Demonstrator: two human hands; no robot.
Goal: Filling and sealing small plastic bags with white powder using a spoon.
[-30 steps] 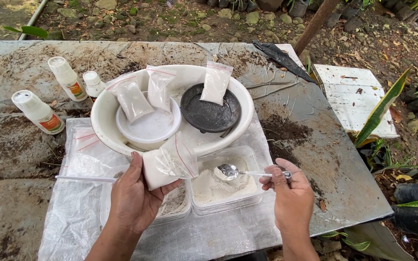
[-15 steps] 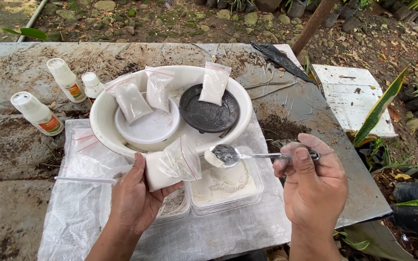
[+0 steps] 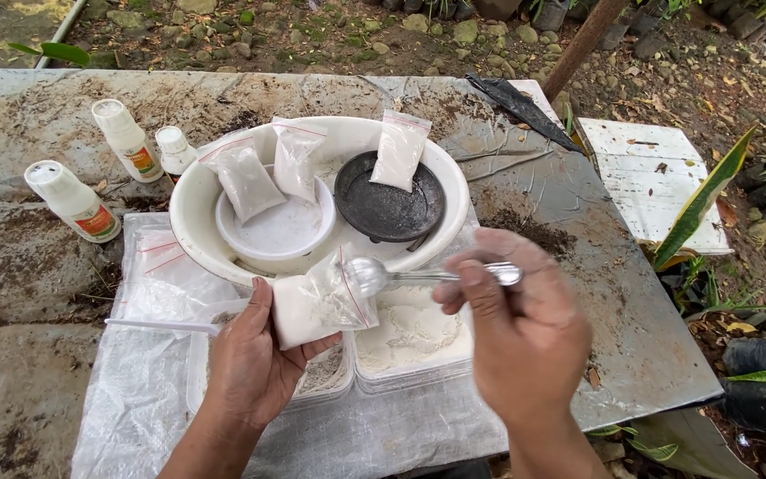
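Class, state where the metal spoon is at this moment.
In the head view, the spoon is just right of centre, held by the right hand, its bowl at the mouth of the small bag.

Three filled bags (image 3: 293, 164) lean inside the basin (image 3: 190, 213), behind two powder trays (image 3: 411, 341); three bottles (image 3: 126, 139) stand to the basin's left.

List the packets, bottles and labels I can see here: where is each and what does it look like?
Bag: clear zip pouch of white powder, in left hand, spoon at its mouth.
Three filled pouches: leaning inside the white basin, one on the black dish.
Empty pouches: clear, red-striped, flat left of basin.
Three bottles: white, capped, orange-green labels, far left.
Right hand: holds the spoon.
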